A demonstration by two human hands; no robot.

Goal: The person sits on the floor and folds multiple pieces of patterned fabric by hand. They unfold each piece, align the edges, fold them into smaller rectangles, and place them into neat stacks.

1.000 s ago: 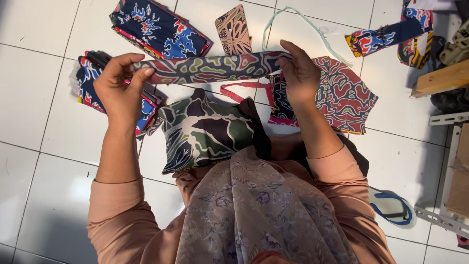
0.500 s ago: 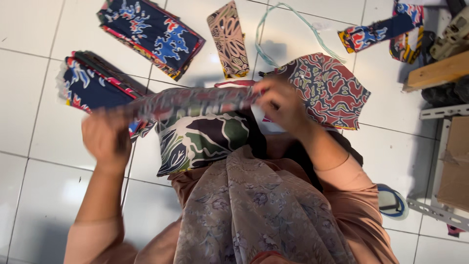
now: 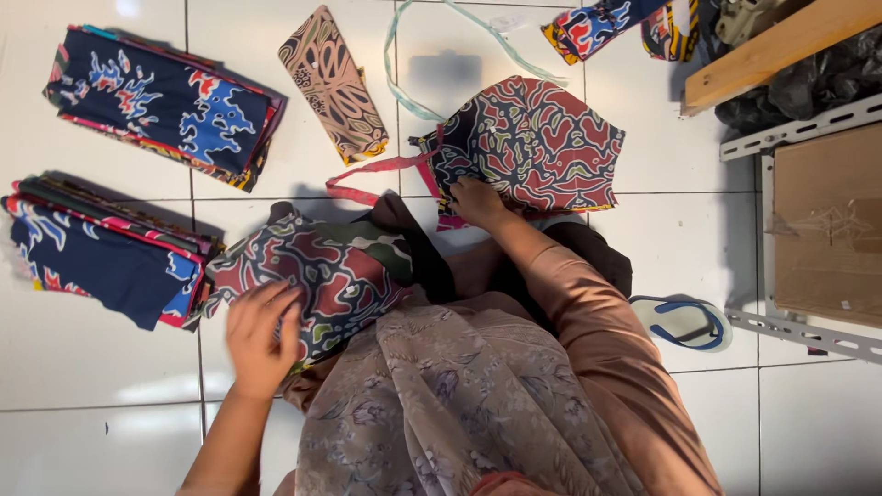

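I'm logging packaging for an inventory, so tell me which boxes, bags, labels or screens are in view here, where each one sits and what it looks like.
Cardboard box: far right, on a grey metal rack; flat, rectangular, plain brown.
Black plastic bag: upper right, behind the rack rail and below a wooden plank; crumpled, glossy black.
Labels, signs or screens: none that I can make out.

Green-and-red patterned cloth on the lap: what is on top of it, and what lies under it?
The left hand lies flat on the patterned cloth. Dark fabric peeks out beneath its far edge; the rest underneath is covered.
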